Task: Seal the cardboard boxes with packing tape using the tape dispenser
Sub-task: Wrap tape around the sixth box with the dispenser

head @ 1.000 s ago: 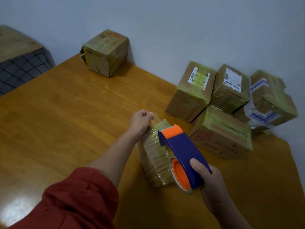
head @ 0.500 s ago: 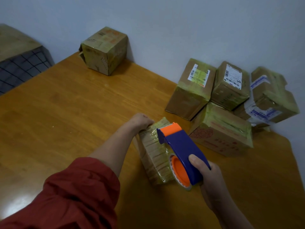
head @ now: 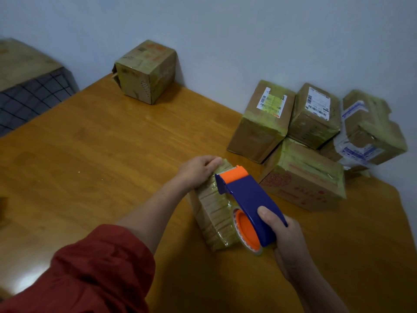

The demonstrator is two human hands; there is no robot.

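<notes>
Two bare hands work on one small brown cardboard box [head: 214, 213] wrapped in shiny tape, lying mid-way on the orange-brown wooden table [head: 90, 154]. The left hand [head: 198, 170] holds its far end, fingers bent over it. The right hand [head: 284, 236] grips the blue and orange tape dispenser [head: 248, 199], nose on the box top.

No wording can be read anywhere. In the far right pile, the left box [head: 255, 136] bears a white label [head: 272, 102] with barcodes, partly under yellowish tape. The middle box [head: 311, 129] has a barcode label [head: 317, 104]. The rightmost box [head: 370, 123] shows blue-and-white printing and the near box [head: 302, 188] red print, all blurred. The lone box [head: 146, 71] at the far left carries faint orange marks.
</notes>
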